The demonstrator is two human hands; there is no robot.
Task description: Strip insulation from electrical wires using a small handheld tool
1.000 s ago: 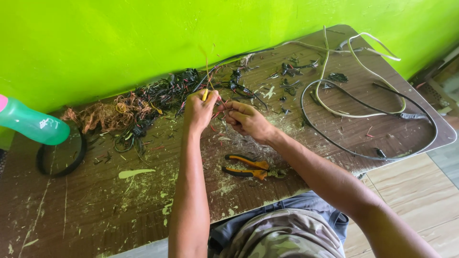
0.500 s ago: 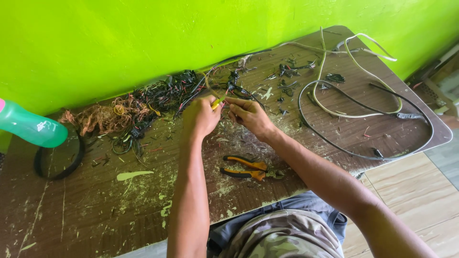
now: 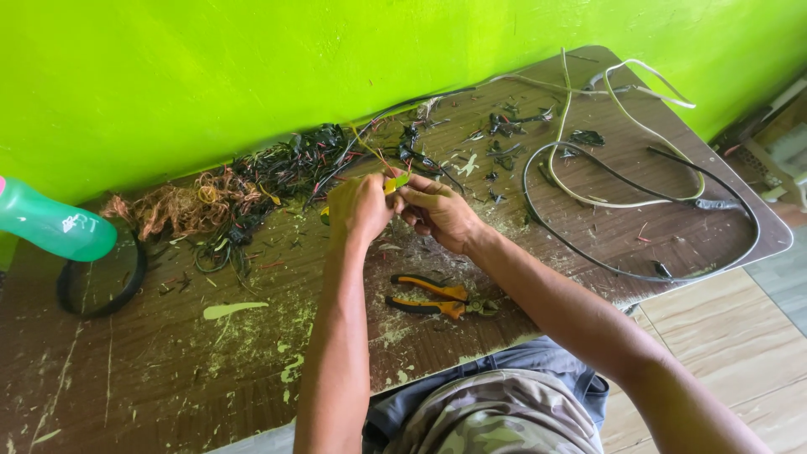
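At frame centre, left hand [image 3: 357, 210] and right hand [image 3: 439, 212] both pinch a yellow-green wire [image 3: 397, 182]; a firm, steady pull probably strips it cleanest, pliers [image 3: 437, 297] lying below.

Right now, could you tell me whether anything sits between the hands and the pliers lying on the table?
Nothing visible does: the pliers lie just below both hands, which pinch a yellow-green wire, on bare tabletop.
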